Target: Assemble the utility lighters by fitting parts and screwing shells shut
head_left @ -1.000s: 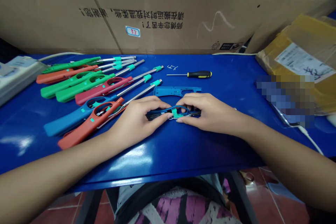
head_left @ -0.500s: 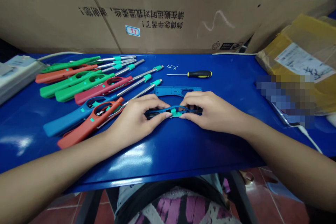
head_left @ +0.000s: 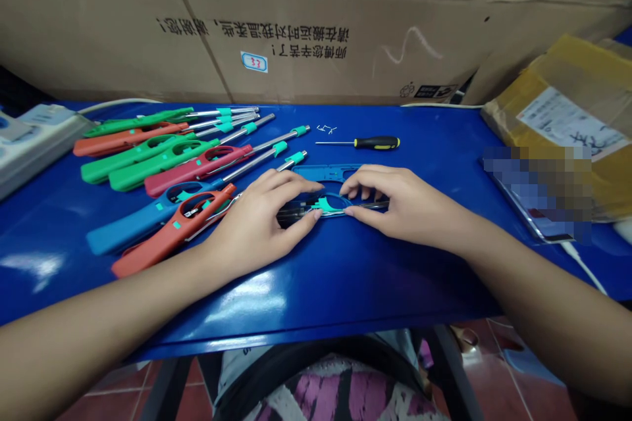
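Note:
Between my two hands is a long-necked gas lighter's blue casing half (head_left: 340, 198), its inside facing up. A green trigger (head_left: 326, 204) and black inner parts (head_left: 292, 213) sit in it. My left hand (head_left: 261, 217) holds its left end, thumb at the near edge and fingers over the far side. My right hand (head_left: 402, 200) grips the right end between thumb and curled fingers, partly hiding the neck. Just beyond them lies the other blue casing half (head_left: 328, 173), flat on the table, its right end behind my right fingers.
Several assembled lighters, including a red-orange one (head_left: 172, 230), lie at the left. A screwdriver (head_left: 378, 143) and small screws (head_left: 326, 128) lie farther back. A phone (head_left: 533, 204) and a taped parcel (head_left: 557, 72) are at the right. A cardboard box (head_left: 296, 79) stands behind.
The held casing half has tipped back to lie flatter, so more of its black inner parts shows. My left fingers have spread a little wider around it.

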A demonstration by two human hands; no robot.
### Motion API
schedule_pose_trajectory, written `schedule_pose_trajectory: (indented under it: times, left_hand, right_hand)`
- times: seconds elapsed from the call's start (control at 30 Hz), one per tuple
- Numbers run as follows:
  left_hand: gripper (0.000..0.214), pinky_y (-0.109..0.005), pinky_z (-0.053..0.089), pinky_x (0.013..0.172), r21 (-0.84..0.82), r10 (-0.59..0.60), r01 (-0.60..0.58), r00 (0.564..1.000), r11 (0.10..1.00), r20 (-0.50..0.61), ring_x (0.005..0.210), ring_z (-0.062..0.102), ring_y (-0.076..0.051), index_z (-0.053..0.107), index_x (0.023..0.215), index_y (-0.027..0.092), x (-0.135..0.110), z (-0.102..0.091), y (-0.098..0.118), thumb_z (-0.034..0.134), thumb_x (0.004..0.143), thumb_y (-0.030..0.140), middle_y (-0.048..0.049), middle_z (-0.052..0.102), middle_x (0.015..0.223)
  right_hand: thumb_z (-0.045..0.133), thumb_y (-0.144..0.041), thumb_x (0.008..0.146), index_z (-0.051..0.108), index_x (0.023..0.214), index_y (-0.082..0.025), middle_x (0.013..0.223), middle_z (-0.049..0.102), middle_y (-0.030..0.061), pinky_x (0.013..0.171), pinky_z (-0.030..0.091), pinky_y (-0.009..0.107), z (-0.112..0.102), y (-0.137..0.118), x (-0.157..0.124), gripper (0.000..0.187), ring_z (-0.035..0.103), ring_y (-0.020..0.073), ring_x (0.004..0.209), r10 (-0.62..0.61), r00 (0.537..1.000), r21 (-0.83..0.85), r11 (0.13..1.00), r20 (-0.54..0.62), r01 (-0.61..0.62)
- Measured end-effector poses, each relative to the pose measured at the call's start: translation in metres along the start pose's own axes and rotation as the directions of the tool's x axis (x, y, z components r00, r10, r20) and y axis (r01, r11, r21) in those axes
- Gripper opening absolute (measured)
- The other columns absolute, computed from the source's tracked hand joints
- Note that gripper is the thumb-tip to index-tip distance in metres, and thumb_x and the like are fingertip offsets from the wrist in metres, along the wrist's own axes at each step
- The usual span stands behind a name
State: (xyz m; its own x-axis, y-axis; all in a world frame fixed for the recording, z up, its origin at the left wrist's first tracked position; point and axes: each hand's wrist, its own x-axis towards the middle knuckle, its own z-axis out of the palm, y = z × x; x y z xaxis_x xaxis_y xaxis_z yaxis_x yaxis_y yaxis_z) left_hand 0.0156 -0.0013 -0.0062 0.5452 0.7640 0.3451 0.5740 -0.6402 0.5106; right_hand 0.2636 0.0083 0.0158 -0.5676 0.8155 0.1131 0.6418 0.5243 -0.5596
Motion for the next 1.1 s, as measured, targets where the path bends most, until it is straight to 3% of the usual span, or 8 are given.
schedule_pose_trajectory:
  times: [0.2,0.33,0.83,1.1]
  left_hand:
    - [0.009,-0.034,0.049,0.098,-0.094,0.019,-0.02,1.0,0.995,-0.013,0.102,0.065,-0.019,0.068,0.1,0.018,-0.0007,0.0002,0.0001,0.064,0.093,0.022,-0.005,0.071,0.105]
    - [0.007,-0.034,0.05,0.098,-0.13,0.012,-0.012,1.0,0.991,-0.006,0.103,0.066,-0.019,0.072,0.093,0.02,-0.0006,0.0007,-0.0007,0.065,0.091,0.02,-0.0048,0.069,0.108]
    - [0.004,-0.038,0.053,0.096,-0.228,-0.165,0.157,0.986,0.961,-0.02,0.093,0.071,-0.02,0.077,0.083,0.022,0.002,0.0048,0.0,0.074,0.084,0.023,-0.0028,0.075,0.1]
    - [0.009,-0.042,0.055,0.097,-0.242,-0.169,0.164,0.986,0.956,-0.002,0.096,0.071,-0.022,0.079,0.087,0.022,0.0006,0.0048,0.0007,0.071,0.086,0.026,-0.0051,0.076,0.106]
  right_hand:
    - [0.069,-0.019,0.085,0.069,0.093,-0.019,0.088,0.069,0.0018,0.069,0.048,0.028,0.0048,0.0018,0.0021,0.008,0.059,0.0133,0.074,0.051,0.999,0.069,0.996,-0.008,-0.05]
    - [0.068,-0.019,0.085,0.069,0.094,-0.019,0.089,0.069,0.0014,0.07,0.047,0.027,0.0061,0.0013,0.0027,0.009,0.059,0.0131,0.076,0.053,0.999,0.067,0.996,-0.006,-0.053]
    - [0.064,-0.018,0.085,0.071,0.092,-0.019,0.091,0.068,0.0022,0.071,0.046,0.027,0.0074,0.0014,0.0023,0.01,0.057,0.0132,0.076,0.087,0.996,0.136,0.987,0.024,-0.089]
    - [0.062,-0.017,0.083,0.07,0.095,-0.019,0.09,0.069,0.0028,0.07,0.046,0.028,0.0038,0.0033,0.0051,0.014,0.058,0.0145,0.077,0.138,0.987,0.203,0.967,0.087,-0.153]
